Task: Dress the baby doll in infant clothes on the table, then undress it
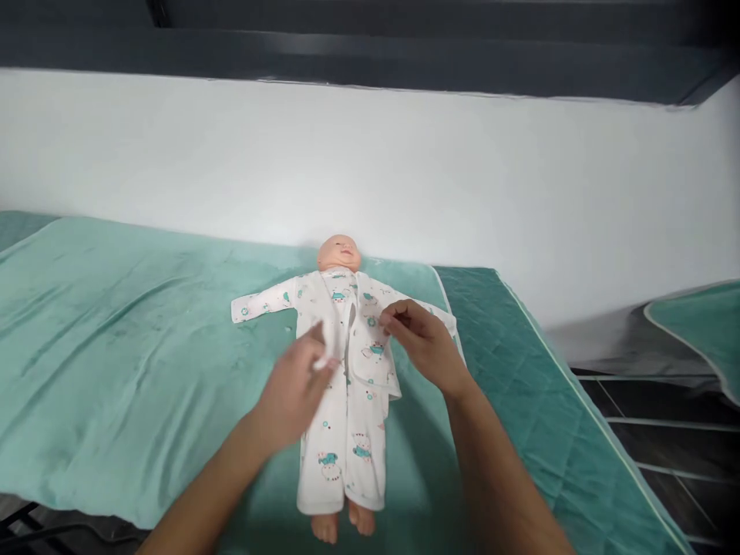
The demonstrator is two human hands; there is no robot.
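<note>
A baby doll (340,253) lies on its back with its arms spread. It wears a white printed jacket (373,366) and matching trousers (364,462); its bare feet (361,518) stick out at the bottom. The jacket's front parts down the middle. My left hand (294,389), smeared by motion, is over the jacket's left side, thumb and forefinger apart. Above the right front panel, my right hand (425,339) is closed, thumb and forefinger pressed together. Whatever lies between those fingertips is too small to tell.
Beneath the doll is a light green blanket (144,347), with a darker green quilted cover (520,385) on the right. A white wall (370,162) rises behind the bed. Dark beam (370,58) runs overhead. Metal slats (664,422) show at the lower right.
</note>
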